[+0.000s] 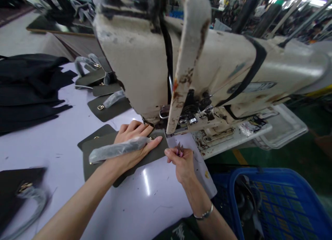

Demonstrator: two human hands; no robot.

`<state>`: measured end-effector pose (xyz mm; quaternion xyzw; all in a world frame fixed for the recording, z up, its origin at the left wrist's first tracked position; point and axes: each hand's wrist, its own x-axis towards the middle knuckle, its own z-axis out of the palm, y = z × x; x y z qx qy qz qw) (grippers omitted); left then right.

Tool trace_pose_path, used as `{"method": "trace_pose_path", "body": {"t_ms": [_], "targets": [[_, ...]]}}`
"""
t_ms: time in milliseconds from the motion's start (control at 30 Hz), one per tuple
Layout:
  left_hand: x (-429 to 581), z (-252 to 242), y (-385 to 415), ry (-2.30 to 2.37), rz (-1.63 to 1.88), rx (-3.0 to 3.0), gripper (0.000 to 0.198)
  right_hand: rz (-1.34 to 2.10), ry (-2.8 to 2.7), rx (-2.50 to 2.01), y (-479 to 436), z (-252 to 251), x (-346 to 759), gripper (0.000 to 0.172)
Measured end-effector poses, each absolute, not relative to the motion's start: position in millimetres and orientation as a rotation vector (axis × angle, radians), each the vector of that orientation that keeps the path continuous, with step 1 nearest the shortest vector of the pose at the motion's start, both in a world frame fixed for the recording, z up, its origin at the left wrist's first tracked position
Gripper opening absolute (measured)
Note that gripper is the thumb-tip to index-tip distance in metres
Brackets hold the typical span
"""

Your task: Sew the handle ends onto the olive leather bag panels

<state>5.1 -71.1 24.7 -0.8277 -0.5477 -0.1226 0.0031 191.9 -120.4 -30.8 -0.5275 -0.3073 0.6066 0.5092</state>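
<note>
A dark olive leather bag panel lies flat on the bench, its long axis running across the view and rising to the right, with its right end reaching under the head of a cream industrial sewing machine. The left hand rests open on the panel, fingers together and pointing toward the machine. A plastic-sleeved strap runs along the panel against that hand, its free end pointing left. Just right of the panel, the right hand pinches small pink-tipped snips between thumb and fingers, their points upward. Beyond the right hand sits a blue plastic crate. Beyond the left hand lie more olive panels with metal buckles and a pile of black fabric pieces.
</note>
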Motion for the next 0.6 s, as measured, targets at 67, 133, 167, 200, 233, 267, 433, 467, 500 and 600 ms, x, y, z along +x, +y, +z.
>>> {"method": "trace_pose_path", "body": {"t_ms": [67,133,167,200,233,267,433,467,500,600], "targets": [[5,26,-70,-1.689,-0.385,-2.601,0.045,1.464,-0.744,-1.269,-119,-32,191,0.030],[5,30,-69,-1.686,-0.404,-2.605,0.045,1.466,-0.745,-1.264,-118,-33,189,0.030],[5,32,-69,-1.690,-0.416,-2.602,0.044,1.464,-0.747,-1.262,-118,-34,189,0.030],[6,34,-69,-1.696,-0.423,-2.598,0.044,1.459,-0.749,-1.261,-118,-34,188,0.029],[6,36,-68,-1.701,-0.421,-2.596,0.045,1.456,-0.753,-1.260,-118,-35,188,0.029],[7,38,-68,-1.704,-0.409,-2.596,0.045,1.453,-0.755,-1.260,-118,-35,188,0.029],[10,41,-63,-1.745,-0.326,-2.613,0.047,1.459,-0.750,-1.237,-118,-35,185,0.029],[10,41,-62,-1.760,-0.330,-2.615,0.047,1.460,-0.747,-1.235,-117,-34,185,0.029],[10,40,-61,-1.779,-0.339,-2.616,0.048,1.459,-0.744,-1.235,-116,-34,184,0.028],[10,39,-58,-1.848,-0.430,-2.647,0.052,1.454,-0.745,-1.227,-113,-31,183,0.029]]}}
